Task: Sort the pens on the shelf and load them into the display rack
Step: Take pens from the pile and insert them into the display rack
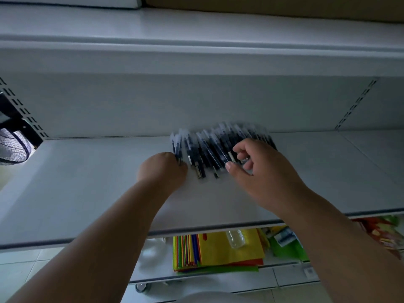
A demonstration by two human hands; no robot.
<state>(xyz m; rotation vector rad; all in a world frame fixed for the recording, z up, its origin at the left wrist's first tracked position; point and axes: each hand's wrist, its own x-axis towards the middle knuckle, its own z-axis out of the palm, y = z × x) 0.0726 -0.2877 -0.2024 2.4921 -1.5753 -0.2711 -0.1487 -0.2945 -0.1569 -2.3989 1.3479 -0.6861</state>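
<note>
Two bare hands worked at a pile of dark pens on a white shelf.

The pens (pixel 218 147) lay in a loose, blurry heap near the back of the shelf (pixel 87 189), side by side and partly on top of each other. The left hand (pixel 162 169) sat at the left end of the heap with its fingers curled, and it looked like it held a pen there, but I could not tell for sure. The right hand (pixel 258 171) reached over the right side and pinched one pen between thumb and finger. On the lower shelf (pixel 218 278) sat a stack of bright folders (pixel 218 250), yellow on top, with a clear plastic bottle (pixel 235 238) lying on it. A dark mesh fan (pixel 13 147) stood at the far left.
</note>
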